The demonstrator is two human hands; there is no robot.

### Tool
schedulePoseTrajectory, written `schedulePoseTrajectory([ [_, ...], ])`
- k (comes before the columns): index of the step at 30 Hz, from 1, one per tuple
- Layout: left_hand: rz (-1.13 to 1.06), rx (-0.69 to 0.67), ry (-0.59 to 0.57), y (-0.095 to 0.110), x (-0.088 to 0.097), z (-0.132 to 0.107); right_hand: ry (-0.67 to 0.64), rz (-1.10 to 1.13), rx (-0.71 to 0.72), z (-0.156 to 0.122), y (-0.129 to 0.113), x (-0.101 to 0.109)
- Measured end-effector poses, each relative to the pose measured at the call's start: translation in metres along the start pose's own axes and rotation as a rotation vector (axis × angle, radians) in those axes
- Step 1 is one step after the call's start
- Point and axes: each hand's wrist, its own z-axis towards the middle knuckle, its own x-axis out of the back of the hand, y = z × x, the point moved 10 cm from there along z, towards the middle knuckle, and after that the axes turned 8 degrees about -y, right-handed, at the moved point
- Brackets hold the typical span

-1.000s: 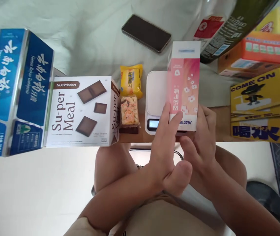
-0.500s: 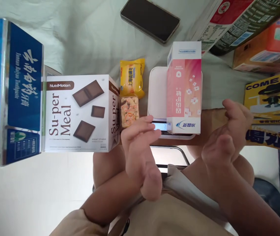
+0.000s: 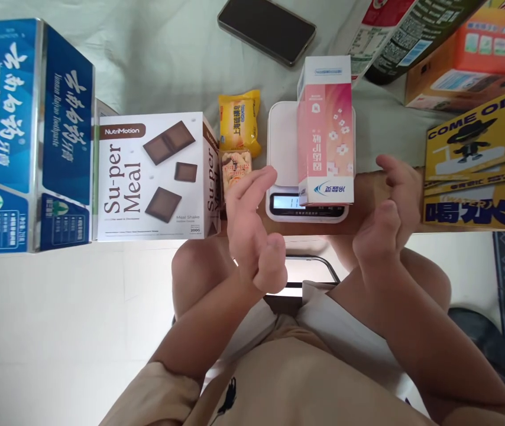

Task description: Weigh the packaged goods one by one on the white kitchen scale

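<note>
A pink and white box [image 3: 326,130] stands on the right part of a white kitchen scale [image 3: 282,136]. The scale's lit display [image 3: 285,202] shows digits I cannot fully read. My left hand [image 3: 255,231] hovers at the scale's front left with fingers stretched, holding nothing, and partly covers a wrapped biscuit [image 3: 236,165]. Behind the biscuit lies a yellow soap packet [image 3: 239,121]. To the right of the scale my right hand [image 3: 388,216] is raised with fingers apart, empty, between the pink box and a yellow box [image 3: 478,160].
At left stand a white Su-per Meal box [image 3: 150,177] and blue toothpaste boxes [image 3: 64,136]. A phone [image 3: 265,29] lies at the back on the pale cloth [image 3: 168,53]. A dark green container [image 3: 425,41] and an orange box [image 3: 496,50] are at back right.
The view has shifted, so the objects sit higher in the picture. Both hands remain empty. More of the scale's display shows now, and the pink box stays on the scale.
</note>
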Motion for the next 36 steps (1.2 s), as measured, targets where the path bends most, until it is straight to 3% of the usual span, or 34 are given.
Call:
schedulePoseTrajectory([
  [7, -0.016, 0.106, -0.007, -0.007, -0.002, 0.0, 0.011, 0.017, -0.012, 0.004, 0.001, 0.001],
  [12, -0.039, 0.193, -0.081, 0.003, -0.011, 0.001, 0.013, 0.018, -0.008, 0.003, -0.001, 0.001],
  [19, -0.026, 0.064, -0.076, 0.019, -0.018, 0.006, -0.003, 0.015, 0.004, 0.002, -0.004, 0.001],
  [24, -0.016, 0.169, -0.137, 0.01, -0.023, -0.001, -0.017, -0.016, 0.007, 0.002, -0.006, -0.002],
  [27, 0.033, 0.135, -0.13, 0.017, -0.026, 0.0, -0.032, -0.034, 0.013, 0.003, -0.008, -0.005],
  [36, 0.168, 0.322, -0.357, -0.004, -0.051, -0.016, -0.056, -0.045, 0.044, 0.005, -0.015, -0.012],
])
